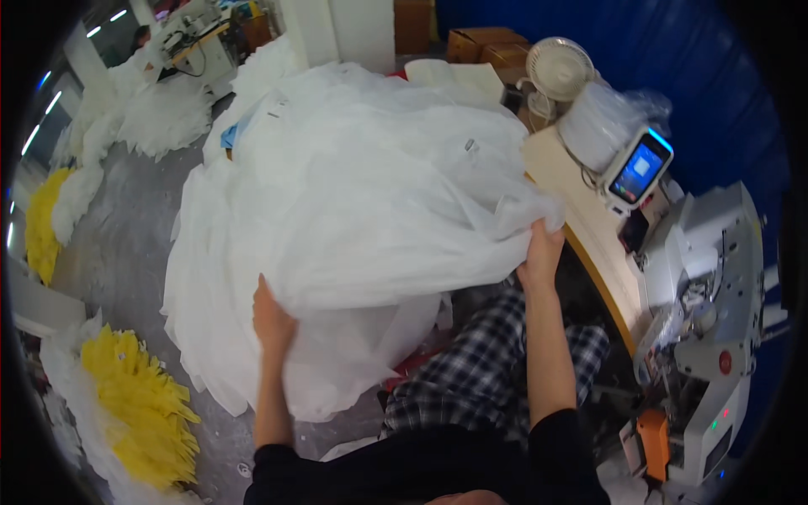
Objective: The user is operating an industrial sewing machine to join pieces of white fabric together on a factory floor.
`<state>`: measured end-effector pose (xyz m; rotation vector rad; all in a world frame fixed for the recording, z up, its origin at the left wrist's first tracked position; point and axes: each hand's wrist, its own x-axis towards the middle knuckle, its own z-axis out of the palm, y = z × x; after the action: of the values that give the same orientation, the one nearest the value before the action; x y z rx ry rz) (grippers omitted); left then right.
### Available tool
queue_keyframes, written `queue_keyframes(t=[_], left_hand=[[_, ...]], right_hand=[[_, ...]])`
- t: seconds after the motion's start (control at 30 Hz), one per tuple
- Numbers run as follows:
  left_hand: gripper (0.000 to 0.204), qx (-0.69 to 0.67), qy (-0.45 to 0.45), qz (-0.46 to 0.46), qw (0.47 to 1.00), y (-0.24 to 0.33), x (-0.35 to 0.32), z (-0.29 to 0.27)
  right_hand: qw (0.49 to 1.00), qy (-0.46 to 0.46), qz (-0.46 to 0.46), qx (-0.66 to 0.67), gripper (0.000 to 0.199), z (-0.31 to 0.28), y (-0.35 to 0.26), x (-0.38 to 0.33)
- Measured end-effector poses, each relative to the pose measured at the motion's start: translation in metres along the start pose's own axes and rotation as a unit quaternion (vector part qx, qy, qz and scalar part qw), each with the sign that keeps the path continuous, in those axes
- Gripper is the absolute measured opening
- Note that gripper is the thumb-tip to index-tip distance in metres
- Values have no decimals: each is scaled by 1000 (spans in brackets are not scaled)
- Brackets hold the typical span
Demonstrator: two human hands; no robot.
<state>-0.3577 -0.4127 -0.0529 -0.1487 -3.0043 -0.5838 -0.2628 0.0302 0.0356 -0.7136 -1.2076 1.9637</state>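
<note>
A big heap of thin white fabric (353, 185) fills the middle of the view. My left hand (273, 320) grips its lower edge from underneath, fingers hidden in the folds. My right hand (543, 248) pinches the cloth's right edge, lifted near the wooden table's corner. Both forearms come up from my black sleeves, over my checked trousers (480, 370). Lower layers of white fabric hang down to the floor below my left hand.
At right, a wooden table (589, 227) holds a white sewing machine (715, 286), a small control screen (640, 168) and a white fan (557, 67). Yellow fabric piles (139, 404) lie on the grey floor at left. Cardboard boxes (484, 46) stand at the back.
</note>
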Motion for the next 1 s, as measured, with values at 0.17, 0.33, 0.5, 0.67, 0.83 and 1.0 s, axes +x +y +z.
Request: queue_keyframes(t=[0.17,0.33,0.5,0.67,0.83,1.0], left_hand=[[49,-121,-88,2,989,-108,60,-136],[35,-66,85,309,945,-51,209,-269],[40,84,-49,333,938,69,304,-123],[57,177,-336,419,825,228,213,1],[39,-44,-257,613,746,378,5,28],[33,-107,-314,760,560,463,-158,130]], right_hand=[[977,142,-148,53,26,-95,-69,-43],[933,267,-239,-17,26,-261,-101,-144],[902,360,-145,-188,26,-412,-53,-244],[624,472,168,-600,19,-491,-47,-360],[671,465,-25,-577,27,-438,-75,-343],[630,160,-188,-737,48,-381,-44,-232]])
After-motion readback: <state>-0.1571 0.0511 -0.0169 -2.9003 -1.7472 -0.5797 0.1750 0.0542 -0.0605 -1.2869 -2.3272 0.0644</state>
